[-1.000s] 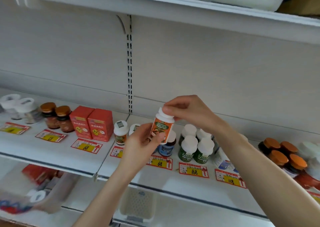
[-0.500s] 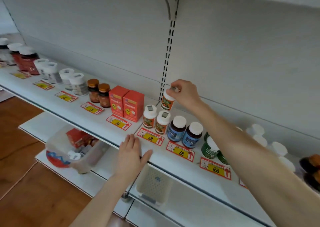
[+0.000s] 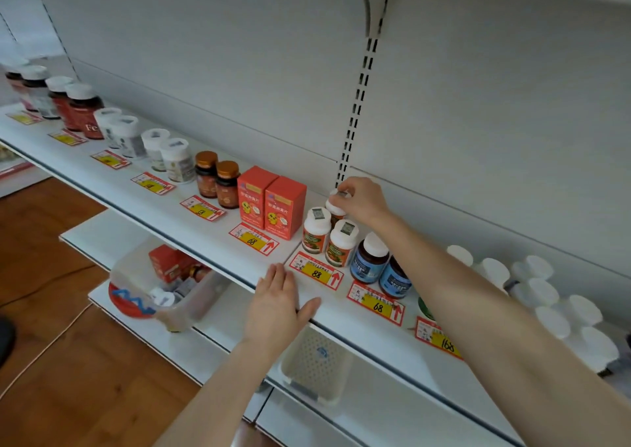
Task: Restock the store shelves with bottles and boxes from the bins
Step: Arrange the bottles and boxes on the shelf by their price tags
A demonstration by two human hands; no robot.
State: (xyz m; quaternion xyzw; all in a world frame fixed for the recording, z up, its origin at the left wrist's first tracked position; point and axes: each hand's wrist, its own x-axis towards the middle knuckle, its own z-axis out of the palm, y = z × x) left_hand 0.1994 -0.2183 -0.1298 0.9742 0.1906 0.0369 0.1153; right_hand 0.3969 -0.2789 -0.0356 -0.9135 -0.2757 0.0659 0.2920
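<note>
My right hand (image 3: 360, 200) grips the white cap of a small orange-labelled bottle (image 3: 335, 211), which stands at the back of the shelf (image 3: 191, 214) behind two matching bottles (image 3: 329, 236). My left hand (image 3: 276, 305) lies flat with straight fingers on the shelf's front edge, just left of the "88" price tag (image 3: 317, 271). On the lower shelf to the left sits a clear bin (image 3: 164, 286) holding red boxes and white-capped bottles.
Two red boxes (image 3: 271, 204), amber bottles (image 3: 217, 180) and white and dark red bottles line the shelf to the left. Blue-labelled bottles (image 3: 379, 265) and white-capped ones (image 3: 546, 296) stand to the right. A perforated white basket (image 3: 316, 366) sits below my left hand.
One second ago both hands held the bottle in the air. My right hand has since carried it to the back of the shelf, and my left hand has dropped onto the shelf edge.
</note>
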